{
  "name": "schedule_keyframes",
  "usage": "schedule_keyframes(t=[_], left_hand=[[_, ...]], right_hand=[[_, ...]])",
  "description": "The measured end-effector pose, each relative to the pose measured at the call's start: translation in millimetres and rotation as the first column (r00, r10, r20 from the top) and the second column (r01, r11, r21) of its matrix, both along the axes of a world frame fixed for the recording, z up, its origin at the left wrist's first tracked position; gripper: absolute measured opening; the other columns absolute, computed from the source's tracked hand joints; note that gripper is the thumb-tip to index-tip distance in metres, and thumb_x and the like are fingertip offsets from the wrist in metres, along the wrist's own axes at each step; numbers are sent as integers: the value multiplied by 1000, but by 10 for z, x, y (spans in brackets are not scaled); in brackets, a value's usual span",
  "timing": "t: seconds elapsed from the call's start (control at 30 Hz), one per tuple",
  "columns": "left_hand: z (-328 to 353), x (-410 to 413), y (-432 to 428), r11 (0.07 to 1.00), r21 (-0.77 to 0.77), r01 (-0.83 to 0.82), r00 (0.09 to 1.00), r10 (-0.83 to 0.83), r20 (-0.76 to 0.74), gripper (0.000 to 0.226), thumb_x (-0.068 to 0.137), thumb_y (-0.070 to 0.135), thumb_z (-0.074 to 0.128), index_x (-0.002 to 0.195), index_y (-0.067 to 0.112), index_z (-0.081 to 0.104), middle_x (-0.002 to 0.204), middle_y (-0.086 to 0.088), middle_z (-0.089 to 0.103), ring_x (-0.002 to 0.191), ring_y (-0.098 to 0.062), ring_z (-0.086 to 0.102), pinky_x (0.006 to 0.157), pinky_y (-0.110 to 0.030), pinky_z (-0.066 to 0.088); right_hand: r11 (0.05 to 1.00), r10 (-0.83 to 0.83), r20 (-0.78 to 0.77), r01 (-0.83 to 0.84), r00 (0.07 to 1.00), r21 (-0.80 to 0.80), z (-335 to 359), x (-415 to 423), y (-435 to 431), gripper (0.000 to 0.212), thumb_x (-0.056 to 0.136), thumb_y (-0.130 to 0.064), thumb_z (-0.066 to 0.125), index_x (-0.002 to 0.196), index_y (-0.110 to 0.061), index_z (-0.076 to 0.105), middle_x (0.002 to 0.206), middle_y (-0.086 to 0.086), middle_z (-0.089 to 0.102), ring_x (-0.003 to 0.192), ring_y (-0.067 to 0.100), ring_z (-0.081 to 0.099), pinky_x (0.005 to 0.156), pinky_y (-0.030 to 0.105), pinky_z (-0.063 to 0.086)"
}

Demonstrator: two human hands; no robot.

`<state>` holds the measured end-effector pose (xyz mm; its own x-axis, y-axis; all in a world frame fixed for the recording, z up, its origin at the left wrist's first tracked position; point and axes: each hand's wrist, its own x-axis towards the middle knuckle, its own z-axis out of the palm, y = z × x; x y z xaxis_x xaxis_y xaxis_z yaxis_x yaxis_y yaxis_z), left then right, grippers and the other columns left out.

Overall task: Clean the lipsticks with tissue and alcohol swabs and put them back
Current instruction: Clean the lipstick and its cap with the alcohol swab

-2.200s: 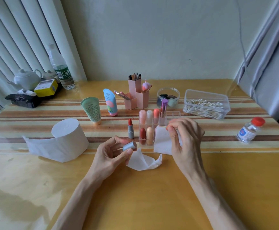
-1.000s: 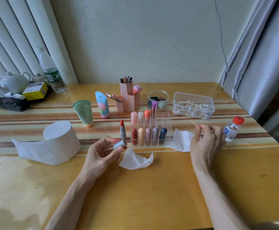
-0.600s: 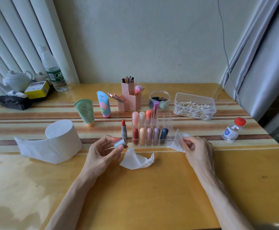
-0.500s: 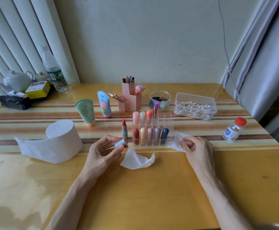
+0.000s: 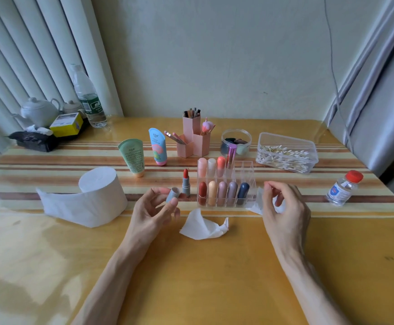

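Pinched grey cap (image 5: 173, 195) in left hand (image 5: 153, 212), just left of upright uncapped lipstick (image 5: 186, 184) (right hand (image 5: 285, 207) farther off, gripping tissue (image 5: 254, 206)).

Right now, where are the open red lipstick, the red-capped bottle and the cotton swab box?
open red lipstick (image 5: 186, 189): head view, its grey tube.
red-capped bottle (image 5: 339, 191): head view, its label.
cotton swab box (image 5: 285, 140): head view, its clear upper wall.

I see a glossy wooden table (image 5: 214, 277), a clear plastic lipstick organizer (image 5: 245, 174), soft white paper tissue (image 5: 203, 227) and a matt grey cap (image 5: 173, 194).
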<state>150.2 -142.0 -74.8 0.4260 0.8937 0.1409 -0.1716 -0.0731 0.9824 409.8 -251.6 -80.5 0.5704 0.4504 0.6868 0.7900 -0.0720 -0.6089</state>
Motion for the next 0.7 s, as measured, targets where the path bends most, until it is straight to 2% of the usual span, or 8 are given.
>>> schedule_keyframes(t=[0.1,0.23,0.3,0.37,0.47,0.53,0.6,0.7], left_hand=[[-20,-21,24,999,31,26,999,-26,22,32,100,19,61,131,9,62,101,-8,72,74,-19,59,61,-23,43],[-76,-4,69,998,53,29,999,-31,36,28,104,17,55,127,1,54,114,-14,73,87,-23,66,64,-24,46],[-130,-1,107,999,36,7,999,-9,49,21,106,14,53,120,0,47,107,-11,71,89,-24,63,66,-26,45],[-191,-2,131,1000,8,4,999,-4,42,8,108,14,49,111,11,42,94,-8,61,84,-23,54,70,-29,42],[-187,39,132,999,-38,-23,1000,23,14,11,108,14,53,112,13,44,84,-3,46,77,-18,44,69,-27,42],[-157,84,172,993,37,-111,990,114,-83,26,102,18,64,126,16,53,77,0,48,71,-12,48,66,-23,45],[-130,122,260,965,199,-170,955,211,-209,36,97,23,73,130,18,60,68,2,47,63,-10,44,61,-20,41],[-128,177,398,953,272,-136,933,215,-289,41,92,28,79,130,18,65,61,0,42,58,-11,37,57,-19,35]], right_hand=[[989,144,43,-145,989,39,65,-266,29,6,97,-9,70,99,-7,75,82,-2,64,69,16,57,64,27,49],[928,371,46,-368,928,-59,85,-596,138,7,96,-14,74,102,-11,75,84,-11,62,70,6,56,67,19,50],[907,413,17,-410,911,-92,60,-702,228,9,96,-19,74,104,-14,75,87,-12,65,68,6,58,67,26,56],[906,415,5,-413,910,-91,17,-773,301,8,95,-19,74,103,-15,75,88,-11,69,66,5,59,65,27,57],[896,435,-9,-434,901,-93,-77,-804,357,7,97,-20,72,102,-16,75,90,-8,74,70,1,61,65,26,56],[887,454,-13,-454,891,-85,-138,-799,358,9,99,-23,69,102,-16,74,92,-8,74,74,5,66,66,29,57],[888,456,-19,-456,890,-63,-180,-784,346,10,100,-22,68,102,-15,74,92,-8,74,73,6,66,63,30,57],[895,443,-43,-445,895,-28,-205,-759,332,6,98,-16,70,101,-14,74,93,-8,75,73,5,67,61,29,59]])
